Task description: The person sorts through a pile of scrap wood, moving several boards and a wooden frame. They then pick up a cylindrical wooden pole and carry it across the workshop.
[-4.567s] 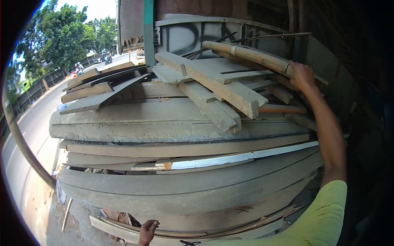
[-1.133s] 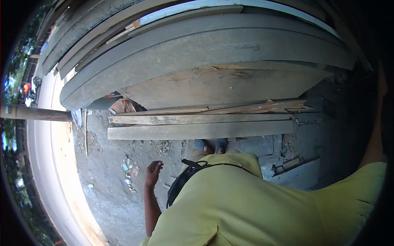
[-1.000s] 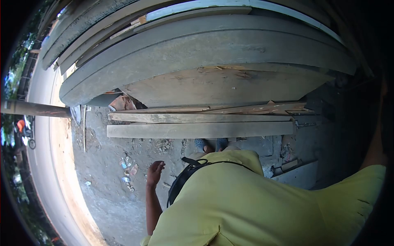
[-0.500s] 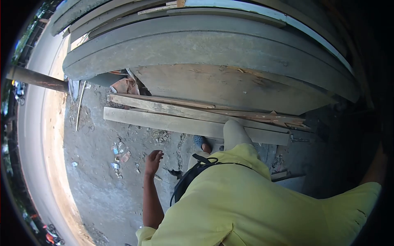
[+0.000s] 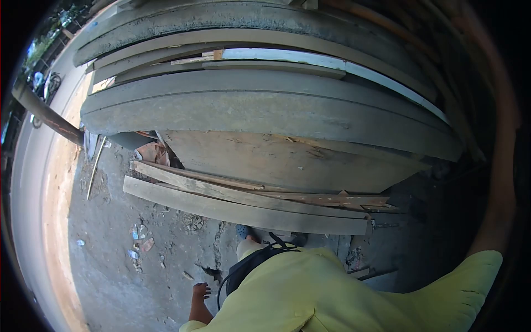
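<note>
My left hand (image 5: 201, 290) hangs low at my left side, above the dusty concrete floor (image 5: 110, 271). Its fingers are loosely bent and a little apart, with nothing in them. My right arm (image 5: 495, 205) is raised along the dark right edge, and its hand cannot be made out there. In front of me long wooden planks (image 5: 243, 213) lie on the floor, one partly across another. Behind them a thick grey slab-like board (image 5: 265, 113) rests over a brown wooden panel (image 5: 287, 160).
More long boards are stacked at the back, among them a white-edged strip (image 5: 276, 54). A dark pole (image 5: 52, 119) slants in at the left, near a road (image 5: 33, 182). Scraps of litter (image 5: 141, 240) lie on the floor. A blue clog (image 5: 241, 231) shows on my foot.
The view has tilted up, so the boards sit lower and more of the back stack shows. My left hand is now lower in view. More of my raised right arm has come into sight.
</note>
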`<control>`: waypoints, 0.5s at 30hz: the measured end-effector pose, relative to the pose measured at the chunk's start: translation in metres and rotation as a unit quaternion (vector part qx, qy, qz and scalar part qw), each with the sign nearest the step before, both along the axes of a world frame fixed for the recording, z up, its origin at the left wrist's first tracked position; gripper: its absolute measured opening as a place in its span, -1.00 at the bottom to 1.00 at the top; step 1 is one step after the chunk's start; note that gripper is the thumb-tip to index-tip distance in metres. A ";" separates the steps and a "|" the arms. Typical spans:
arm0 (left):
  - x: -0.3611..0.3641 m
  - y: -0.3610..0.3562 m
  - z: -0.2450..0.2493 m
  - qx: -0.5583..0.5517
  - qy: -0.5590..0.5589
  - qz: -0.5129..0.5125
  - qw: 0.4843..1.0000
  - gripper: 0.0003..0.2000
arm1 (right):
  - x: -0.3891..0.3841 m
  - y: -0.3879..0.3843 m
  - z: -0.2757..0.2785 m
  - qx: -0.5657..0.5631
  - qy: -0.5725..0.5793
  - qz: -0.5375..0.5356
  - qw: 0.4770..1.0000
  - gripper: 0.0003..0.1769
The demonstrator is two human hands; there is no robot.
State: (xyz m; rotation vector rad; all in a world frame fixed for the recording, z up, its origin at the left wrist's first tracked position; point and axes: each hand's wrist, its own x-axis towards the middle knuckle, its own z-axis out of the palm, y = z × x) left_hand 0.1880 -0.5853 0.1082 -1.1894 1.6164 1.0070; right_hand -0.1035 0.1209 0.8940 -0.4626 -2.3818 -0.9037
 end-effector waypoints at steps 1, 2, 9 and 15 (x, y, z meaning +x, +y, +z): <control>-0.009 0.014 -0.002 0.002 0.013 -0.013 1.000 -0.72 | 0.007 -0.007 0.000 -0.030 -0.020 -0.002 0.999 -0.32; -0.020 0.034 0.001 0.004 0.056 -0.035 0.998 -0.73 | 0.007 -0.002 0.002 -0.050 -0.023 0.003 0.998 -0.29; -0.163 0.210 0.072 0.078 0.374 -0.172 0.908 -0.70 | 0.012 0.006 0.000 -0.046 0.022 0.048 0.998 -0.43; -0.229 0.371 0.228 0.264 0.479 -0.159 0.822 -0.69 | 0.015 0.004 0.009 -0.066 -0.009 0.058 0.996 -0.51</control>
